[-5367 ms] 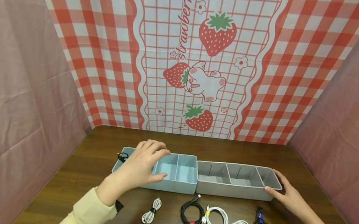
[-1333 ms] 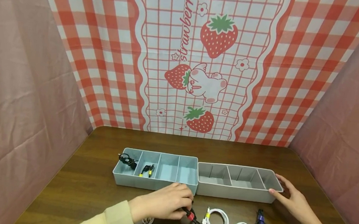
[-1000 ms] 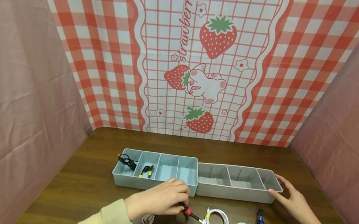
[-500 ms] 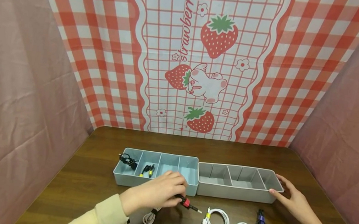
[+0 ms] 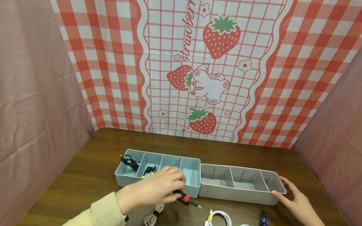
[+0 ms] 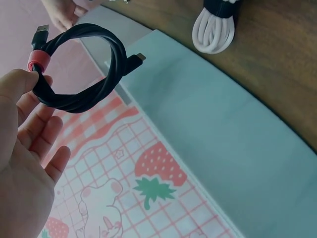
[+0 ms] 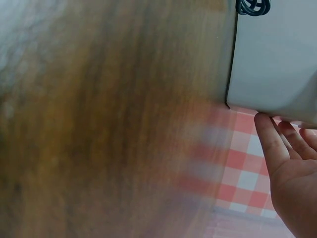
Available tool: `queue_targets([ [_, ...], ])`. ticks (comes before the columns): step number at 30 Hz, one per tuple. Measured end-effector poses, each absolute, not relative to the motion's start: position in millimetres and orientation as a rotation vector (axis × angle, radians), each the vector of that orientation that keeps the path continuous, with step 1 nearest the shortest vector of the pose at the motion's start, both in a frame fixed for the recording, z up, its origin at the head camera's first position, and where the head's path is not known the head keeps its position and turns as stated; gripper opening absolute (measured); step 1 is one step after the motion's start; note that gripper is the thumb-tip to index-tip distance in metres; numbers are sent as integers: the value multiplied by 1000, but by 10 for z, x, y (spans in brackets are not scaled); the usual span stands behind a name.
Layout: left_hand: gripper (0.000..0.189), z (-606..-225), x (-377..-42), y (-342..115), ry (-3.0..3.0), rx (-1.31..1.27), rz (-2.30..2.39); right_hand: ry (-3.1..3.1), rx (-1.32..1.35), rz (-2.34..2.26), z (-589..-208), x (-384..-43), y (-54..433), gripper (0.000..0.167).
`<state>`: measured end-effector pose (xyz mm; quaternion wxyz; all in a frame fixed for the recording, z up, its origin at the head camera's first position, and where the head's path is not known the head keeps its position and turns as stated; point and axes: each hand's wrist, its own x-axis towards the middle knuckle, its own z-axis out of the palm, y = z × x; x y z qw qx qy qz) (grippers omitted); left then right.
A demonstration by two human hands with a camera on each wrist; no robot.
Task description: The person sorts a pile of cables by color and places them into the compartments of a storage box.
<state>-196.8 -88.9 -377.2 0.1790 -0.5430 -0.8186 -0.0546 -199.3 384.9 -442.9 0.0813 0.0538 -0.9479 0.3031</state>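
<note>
The left hand [image 5: 159,187] is pinching a black cable [image 6: 118,55] beside its red tie [image 6: 38,59], holding it in the air near the blue box [image 5: 193,190]. The right hand [image 5: 293,199] is resting, thumb and fingers spread, against the gray box's [image 5: 238,194] end. Plugs [image 6: 133,63] are jutting out, risking a snag on the blue box; only fingertips are supporting the cable, so slackening is inviting a drop.

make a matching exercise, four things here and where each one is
1. black cable with red band
2. black cable with purple band
3. white cable with black band
4. right hand

A. in front of the gray organizer
B. touching the gray organizer's end
C. pinched in the left hand
D. in front of the blue organizer

Pairs: 1-C, 2-A, 3-D, 4-B
</note>
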Motion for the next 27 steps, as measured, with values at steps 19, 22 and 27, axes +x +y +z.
queue_targets([
  [19,4,-3537,-2014,-1044,-2344,-1418,-190,-2842,157,908,-4405,-1990,3840,71],
  [22,5,-3516,-2022,-1061,-2321,-1413,-194,-2843,159,909,-4401,-1987,3839,70],
  [27,7,-3476,-2040,-1088,-2292,-1410,-208,-2846,156,905,-4413,-1986,3841,71],
])
